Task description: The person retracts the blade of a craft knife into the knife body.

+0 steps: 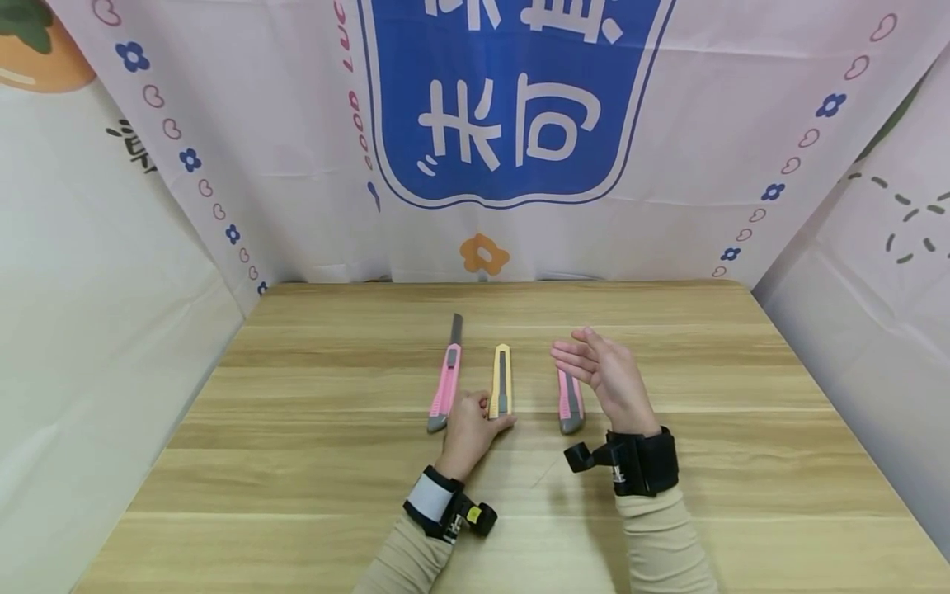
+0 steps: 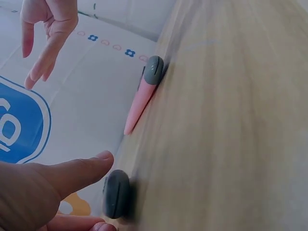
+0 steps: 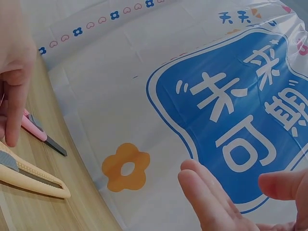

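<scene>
The yellow cutter (image 1: pixel 502 375) should be light, stiff and smooth, best pinched mid-body, with the left hand (image 1: pixel 472 431) parted about its end and the right hand (image 1: pixel 613 376) wide.

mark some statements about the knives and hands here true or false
1. The slim yellow utility knife lies between the left pink-and-grey knife and the right pink-and-grey knife. True.
2. The left hand is nearest the right pink knife. False: it is at the yellow knife's near end.
3. The left pink knife's grey blade is out. True.
4. The right hand grips a knife. False: it holds nothing.
</scene>
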A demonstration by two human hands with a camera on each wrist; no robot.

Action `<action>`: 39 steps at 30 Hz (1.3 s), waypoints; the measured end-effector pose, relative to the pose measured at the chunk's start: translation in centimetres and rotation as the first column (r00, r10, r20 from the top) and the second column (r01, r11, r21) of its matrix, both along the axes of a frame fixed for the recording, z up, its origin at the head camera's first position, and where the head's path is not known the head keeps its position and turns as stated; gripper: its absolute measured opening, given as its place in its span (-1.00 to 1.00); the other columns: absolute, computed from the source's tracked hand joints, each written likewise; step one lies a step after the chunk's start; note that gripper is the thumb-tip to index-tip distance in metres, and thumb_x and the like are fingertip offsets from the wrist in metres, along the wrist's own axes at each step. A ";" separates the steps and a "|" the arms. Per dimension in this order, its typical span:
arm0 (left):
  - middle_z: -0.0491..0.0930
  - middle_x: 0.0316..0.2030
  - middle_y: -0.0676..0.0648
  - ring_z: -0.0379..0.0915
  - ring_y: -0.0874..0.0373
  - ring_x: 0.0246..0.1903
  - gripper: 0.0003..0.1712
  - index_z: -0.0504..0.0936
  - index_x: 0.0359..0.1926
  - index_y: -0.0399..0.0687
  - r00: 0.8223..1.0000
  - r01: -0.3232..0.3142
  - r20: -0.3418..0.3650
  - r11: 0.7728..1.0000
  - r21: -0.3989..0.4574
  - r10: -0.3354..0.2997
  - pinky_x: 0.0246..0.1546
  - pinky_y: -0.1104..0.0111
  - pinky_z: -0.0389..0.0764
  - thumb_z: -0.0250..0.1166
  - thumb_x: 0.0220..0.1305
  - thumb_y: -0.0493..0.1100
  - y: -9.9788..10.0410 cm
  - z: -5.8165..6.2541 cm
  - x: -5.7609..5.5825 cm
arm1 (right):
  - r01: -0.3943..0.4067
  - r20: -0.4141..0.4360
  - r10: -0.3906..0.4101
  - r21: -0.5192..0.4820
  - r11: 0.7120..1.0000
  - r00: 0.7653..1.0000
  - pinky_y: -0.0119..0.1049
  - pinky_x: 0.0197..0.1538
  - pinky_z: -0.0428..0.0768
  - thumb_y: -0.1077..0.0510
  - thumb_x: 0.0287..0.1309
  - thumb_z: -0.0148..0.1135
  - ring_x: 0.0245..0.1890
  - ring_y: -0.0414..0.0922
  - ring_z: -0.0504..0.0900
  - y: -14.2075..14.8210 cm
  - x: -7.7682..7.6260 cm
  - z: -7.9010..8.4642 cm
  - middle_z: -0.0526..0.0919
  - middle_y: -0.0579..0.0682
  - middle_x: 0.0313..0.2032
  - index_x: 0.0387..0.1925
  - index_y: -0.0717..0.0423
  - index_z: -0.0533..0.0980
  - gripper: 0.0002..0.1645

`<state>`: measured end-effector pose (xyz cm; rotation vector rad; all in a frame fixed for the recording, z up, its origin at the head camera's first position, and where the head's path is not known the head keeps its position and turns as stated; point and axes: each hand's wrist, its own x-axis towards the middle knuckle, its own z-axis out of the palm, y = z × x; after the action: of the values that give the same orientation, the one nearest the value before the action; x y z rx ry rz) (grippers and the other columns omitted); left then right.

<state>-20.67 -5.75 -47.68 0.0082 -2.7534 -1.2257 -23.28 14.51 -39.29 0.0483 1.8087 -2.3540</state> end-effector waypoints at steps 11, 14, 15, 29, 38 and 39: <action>0.60 -0.24 -0.28 0.48 0.01 -0.34 -0.42 0.60 -0.01 -0.40 0.985 -0.166 -0.052 0.985 0.040 0.168 -0.42 0.31 0.53 0.52 -0.05 -0.16 -3.0 1.9 -0.7 | -0.002 -0.003 0.002 0.001 1.000 1.000 -0.38 -0.01 0.71 -0.01 0.48 -0.15 -0.21 -0.28 0.76 0.0 -0.1 -0.1 0.76 -0.21 -0.33 0.24 0.40 0.22 -0.42; 0.59 -0.16 -0.34 0.47 -0.08 -0.24 -0.35 0.58 0.05 -0.39 0.979 -0.204 -0.018 0.979 -0.008 0.204 -0.35 0.26 0.49 0.53 -0.07 -0.14 -4.1 2.1 -0.9 | -0.002 -0.002 0.002 0.010 1.000 1.000 -0.38 0.00 0.71 -0.01 0.48 -0.15 -0.20 -0.28 0.75 -0.1 -0.1 -0.2 0.76 -0.20 -0.30 0.26 0.42 0.21 -0.40; 0.58 -0.14 -0.36 0.46 -0.12 -0.20 -0.32 0.57 0.07 -0.39 0.978 -0.209 -0.001 0.978 -0.027 0.209 -0.32 0.22 0.49 0.53 -0.08 -0.13 -4.4 2.1 -1.0 | -0.001 -0.001 0.001 0.013 1.000 1.000 -0.38 0.00 0.71 -0.01 0.48 -0.15 -0.19 -0.28 0.75 -0.1 -0.1 -0.2 0.76 -0.19 -0.29 0.26 0.42 0.21 -0.40; 0.52 -0.27 -0.27 0.37 -0.02 -0.31 -0.45 0.58 -0.11 -0.39 0.967 -0.144 0.181 0.971 -0.193 0.180 -0.42 0.35 0.33 0.50 -0.14 -0.18 -6.0 1.8 -1.0 | -0.028 -0.007 0.028 0.016 0.999 1.000 -0.37 0.05 0.69 -0.04 0.47 -0.14 -0.15 -0.26 0.75 -0.3 0.1 -0.3 0.77 -0.07 -0.14 0.23 0.39 0.24 -0.40; 0.43 -0.44 -0.13 0.30 0.07 -0.42 -0.80 0.60 -0.45 -0.31 0.958 -0.146 0.228 0.980 -0.132 0.174 -0.53 0.46 0.20 0.41 -0.08 -0.27 -6.1 1.6 -1.2 | -0.036 -0.008 0.036 0.017 0.999 0.999 -0.37 0.06 0.69 -0.04 0.48 -0.14 -0.15 -0.27 0.75 -0.4 0.1 -0.3 0.76 -0.11 -0.18 0.26 0.41 0.22 -0.38; 0.42 -0.45 -0.13 0.30 0.07 -0.43 -0.82 0.59 -0.48 -0.30 0.958 -0.144 0.231 0.981 -0.129 0.171 -0.54 0.46 0.20 0.40 -0.07 -0.27 -6.1 1.6 -1.2 | -0.035 -0.008 0.036 0.017 0.999 0.999 -0.37 0.06 0.69 -0.04 0.48 -0.14 -0.15 -0.27 0.75 -0.5 0.1 -0.3 0.76 -0.11 -0.18 0.26 0.41 0.22 -0.37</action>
<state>-21.86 -11.84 -46.04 0.3838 -2.9519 -1.0945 -23.16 14.05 -39.59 0.0086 1.8175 -2.3187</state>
